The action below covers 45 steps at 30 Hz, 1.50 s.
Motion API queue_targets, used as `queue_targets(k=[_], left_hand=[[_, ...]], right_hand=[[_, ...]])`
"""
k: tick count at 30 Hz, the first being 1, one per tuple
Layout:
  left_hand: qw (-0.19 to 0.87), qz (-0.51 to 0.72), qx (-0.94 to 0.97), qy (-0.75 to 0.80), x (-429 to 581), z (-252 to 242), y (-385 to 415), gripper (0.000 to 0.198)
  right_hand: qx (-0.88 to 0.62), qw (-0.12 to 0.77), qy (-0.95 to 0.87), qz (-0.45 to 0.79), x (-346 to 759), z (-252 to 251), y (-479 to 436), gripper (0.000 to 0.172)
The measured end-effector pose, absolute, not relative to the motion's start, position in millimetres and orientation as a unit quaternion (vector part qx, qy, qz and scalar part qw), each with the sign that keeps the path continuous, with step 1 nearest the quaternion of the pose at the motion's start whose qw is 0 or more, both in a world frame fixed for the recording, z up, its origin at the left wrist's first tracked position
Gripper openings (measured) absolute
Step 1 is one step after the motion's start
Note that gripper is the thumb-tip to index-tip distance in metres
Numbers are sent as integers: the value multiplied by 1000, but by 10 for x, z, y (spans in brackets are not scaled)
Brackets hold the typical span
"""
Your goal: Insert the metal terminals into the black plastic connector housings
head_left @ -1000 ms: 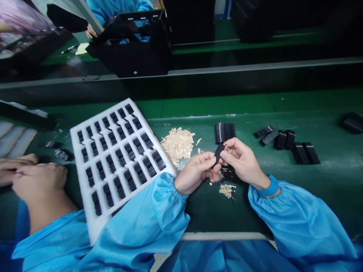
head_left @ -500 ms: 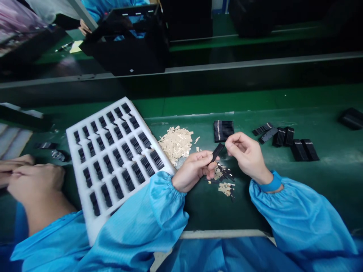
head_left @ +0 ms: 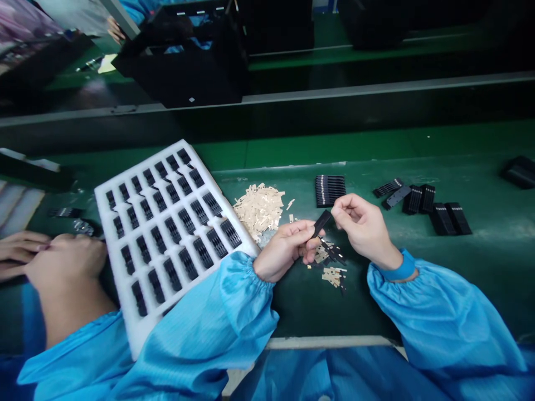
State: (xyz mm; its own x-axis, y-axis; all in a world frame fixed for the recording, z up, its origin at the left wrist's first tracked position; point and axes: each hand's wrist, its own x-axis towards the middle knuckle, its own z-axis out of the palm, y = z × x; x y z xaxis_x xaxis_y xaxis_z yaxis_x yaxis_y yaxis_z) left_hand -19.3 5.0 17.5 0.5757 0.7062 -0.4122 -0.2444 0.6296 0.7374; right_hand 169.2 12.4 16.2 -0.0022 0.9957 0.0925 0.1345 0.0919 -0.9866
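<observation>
My left hand (head_left: 288, 245) is closed around the lower end of a slim black plastic strip (head_left: 321, 223), which tilts up to the right. At the strip's upper end, the thumb and fingertips of my right hand (head_left: 359, 225) are pinched together; whatever is between them is too small to make out. Beneath the hands lies a small pile of beige and black slips (head_left: 332, 275). A larger heap of beige flat pieces (head_left: 261, 209) is beyond my left hand. My left forearm crosses the corner of a white foam tray (head_left: 209, 178) holding rows of black slotted parts.
A block of black slotted parts (head_left: 330, 191) stands behind my hands. More black parts (head_left: 420, 199) lie to the right, with a dark stack (head_left: 518, 172) at the far edge. Another person's hands (head_left: 67, 256) rest left of the tray. A black box (head_left: 184, 72) stands beyond the ledge.
My right fingertips have moved slightly against the strip's upper end. The other person's hands at the left have shifted a little to the right. The view has tilted slightly.
</observation>
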Motion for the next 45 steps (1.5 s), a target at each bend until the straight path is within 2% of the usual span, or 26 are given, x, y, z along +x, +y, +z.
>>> queue_targets(k=[9,14,16,18,20,23,31,33,36,41,45], left_hand=[[836,285,305,355,-193,169,48,28],[838,302,294,348,-200,146,55,29],[841,302,298,337,-196,149,51,28],[846,297,304,323,-194,158,43,27],[852,288,311,305,-199,168,36,25],[859,273,325,285,-219,174,32,24],[869,246,332,273,-246,157,35,23],[866,259,329,275,-238,156,35,25],[859,283,318,284,-222,162,33,28],[861,294,291,295,-205,169,36,22],[822,313,342,330,-185,146,49,26]], right_hand=[[-502,480,-542,474,1707,158,138,31],[-497,503,-519,480,1691,153,114,29],[-481,476,-528,513,1664,156,80,33],[-464,460,-520,550,1626,153,37,30],[-445,477,-482,586,1591,143,-6,24],[-414,496,-419,638,1561,135,-50,25],[-359,469,-352,726,1584,160,-31,29],[-371,468,-357,718,1581,149,-22,32],[-407,493,-425,641,1561,112,-30,33],[-467,498,-571,455,1542,66,-47,20],[-462,456,-562,512,1598,72,13,27]])
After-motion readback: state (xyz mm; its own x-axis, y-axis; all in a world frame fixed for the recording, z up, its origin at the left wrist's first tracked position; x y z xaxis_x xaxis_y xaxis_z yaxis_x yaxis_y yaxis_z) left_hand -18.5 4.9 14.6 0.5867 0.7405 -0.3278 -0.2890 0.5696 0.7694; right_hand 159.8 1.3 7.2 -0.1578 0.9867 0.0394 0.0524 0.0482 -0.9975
